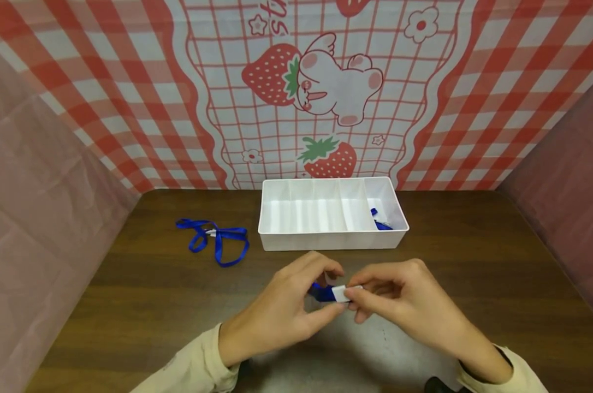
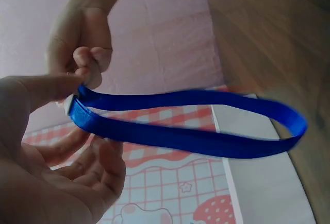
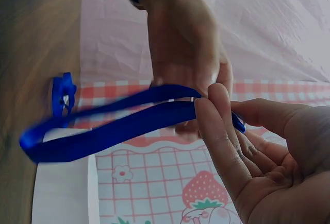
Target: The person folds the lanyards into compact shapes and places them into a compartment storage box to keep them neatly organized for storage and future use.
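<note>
In the head view, a blue lanyard [image 1: 323, 294] with a white plastic clip [image 1: 341, 293] is held up in front of the box. My right hand [image 1: 414, 303] pinches the clip end between thumb and fingertips. Around the strap side, my left hand [image 1: 284, 308] curves with thumb and fingers apart, its thumb tip close by the clip. The left wrist view shows the strap [image 2: 170, 139] as a long loop passing between the left thumb and fingers. From the right wrist, the same loop [image 3: 129, 123] stretches out to the left, past the right fingertips [image 3: 206, 116].
Behind the hands stands a white divided box [image 1: 328, 242], with blue strap pieces [image 1: 383, 225] in its rightmost compartment. Another blue lanyard [image 1: 233, 234] lies loosely looped on the brown table [image 1: 144, 284], left of the box. A strawberry-print cloth [image 1: 218, 65] hangs at the back.
</note>
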Motion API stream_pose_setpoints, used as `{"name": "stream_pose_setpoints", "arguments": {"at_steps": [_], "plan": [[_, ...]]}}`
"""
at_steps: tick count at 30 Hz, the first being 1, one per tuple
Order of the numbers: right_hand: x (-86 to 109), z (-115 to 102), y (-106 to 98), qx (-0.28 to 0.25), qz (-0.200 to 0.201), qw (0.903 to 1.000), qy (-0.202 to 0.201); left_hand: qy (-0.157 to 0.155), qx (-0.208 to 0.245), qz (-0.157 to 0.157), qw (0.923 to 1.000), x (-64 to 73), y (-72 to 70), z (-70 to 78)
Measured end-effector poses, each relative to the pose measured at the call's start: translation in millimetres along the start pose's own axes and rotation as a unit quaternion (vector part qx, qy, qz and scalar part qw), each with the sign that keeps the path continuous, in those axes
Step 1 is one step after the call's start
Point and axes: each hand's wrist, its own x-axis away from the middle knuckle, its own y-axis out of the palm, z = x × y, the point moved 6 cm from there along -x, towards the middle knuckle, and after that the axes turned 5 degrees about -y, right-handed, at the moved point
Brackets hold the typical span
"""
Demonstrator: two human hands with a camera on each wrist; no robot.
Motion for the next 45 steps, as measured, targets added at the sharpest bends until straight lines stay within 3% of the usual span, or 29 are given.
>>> {"name": "stream_pose_setpoints", "arguments": {"at_steps": [3,8,18,33,45], "plan": [[0.8,-0.9,-1.8,-0.006,-0.001,1.0000,0.008,0.030,-0.035,0.003,0.9989,-1.2,2.5,3.4],[2.6,-0.7,-5.3,-0.012,-0.004,0.9994,0.031,0.066,-0.047,-0.006,0.9967,-2.0,6.5,7.3],[6.4,0.0,-9.3,-0.014,-0.003,0.9985,0.052,0.050,-0.023,0.011,0.9984,2.8,3.9,3.9],[16.7,7.0,-15.2,-0.006,0.012,0.9962,0.085,0.080,-0.073,0.045,0.9931,11.5,-2.3,4.6],[21.7,10.0,-17.1,-0.009,0.039,0.9966,0.073,0.095,-0.107,0.050,0.9885,17.2,-4.7,3.7]]}}
